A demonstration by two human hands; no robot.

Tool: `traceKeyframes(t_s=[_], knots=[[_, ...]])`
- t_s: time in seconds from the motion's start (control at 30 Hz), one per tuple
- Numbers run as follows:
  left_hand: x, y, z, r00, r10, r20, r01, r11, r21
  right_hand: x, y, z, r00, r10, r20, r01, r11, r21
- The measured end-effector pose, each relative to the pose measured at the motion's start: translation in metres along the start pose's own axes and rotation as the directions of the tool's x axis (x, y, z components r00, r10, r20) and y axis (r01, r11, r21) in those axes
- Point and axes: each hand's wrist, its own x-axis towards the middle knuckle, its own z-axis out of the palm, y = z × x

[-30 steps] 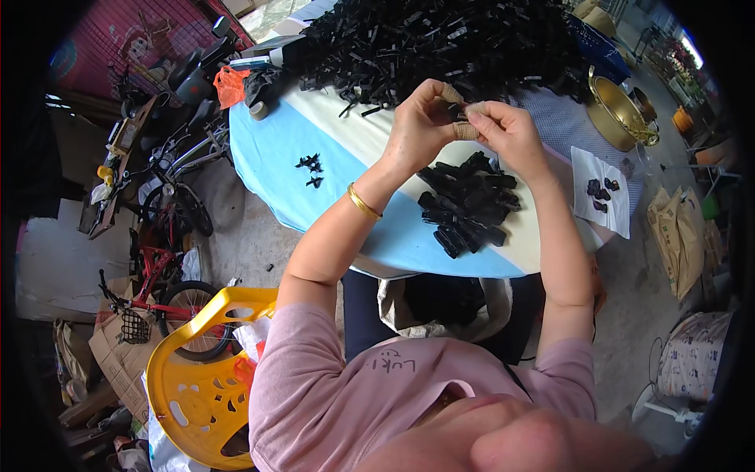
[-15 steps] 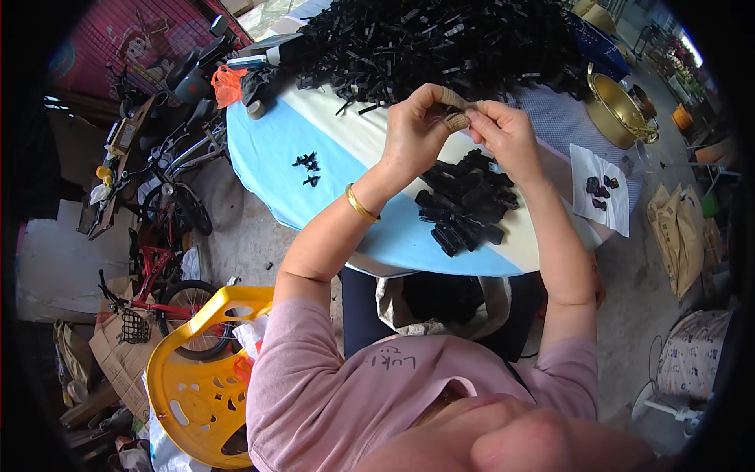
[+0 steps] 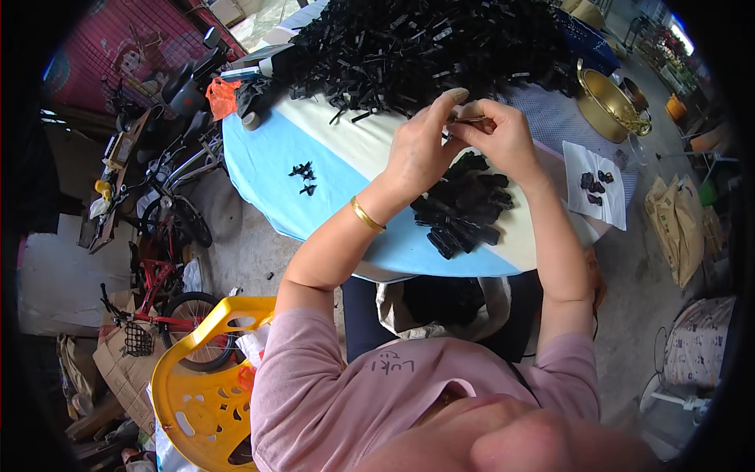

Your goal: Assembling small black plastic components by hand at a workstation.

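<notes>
My left hand (image 3: 419, 149) and my right hand (image 3: 503, 140) meet over the table, fingers pinched together. A thin, narrow piece (image 3: 473, 119) shows between the fingertips of my right hand; it is too small to name. Fingers of my left hand wear tan covers and press close to it, hiding what they hold. Beneath my hands lies a loose heap of flat black strips (image 3: 460, 208). Beyond them rises a large mound of small black parts (image 3: 425, 51). A few tiny black bits (image 3: 303, 177) rest on the blue cloth to the left.
The round table (image 3: 259, 169) has a striped cloth. At its right, dark pieces lie on white paper (image 3: 578, 161); a gold-coloured pot (image 3: 602, 106) stands behind. An orange bag (image 3: 222, 98) sits at the far left edge. A yellow chair (image 3: 189, 393) and bicycles (image 3: 177, 315) are left.
My hands have turned and closed in a little, and a thin piece now shows at my right fingertips. The view has shifted slightly; the heaps look the same.
</notes>
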Motion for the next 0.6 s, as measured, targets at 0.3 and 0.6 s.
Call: traceKeyframes(t_s=[0.3, 0.6], knots=[[0.013, -0.018, -0.030, 0.786, -0.073, 0.614, 0.545, 0.549, -0.634, 0.004, 0.003, -0.036, 0.987, 0.068, 0.143, -0.120, 0.912, 0.392], [0.007, -0.020, -0.018, 0.720, -0.085, 0.689, 0.694, 0.123, -0.710, 0.004, 0.000, -0.024, 0.963, -0.098, 0.250, -0.023, 0.898, 0.440]])
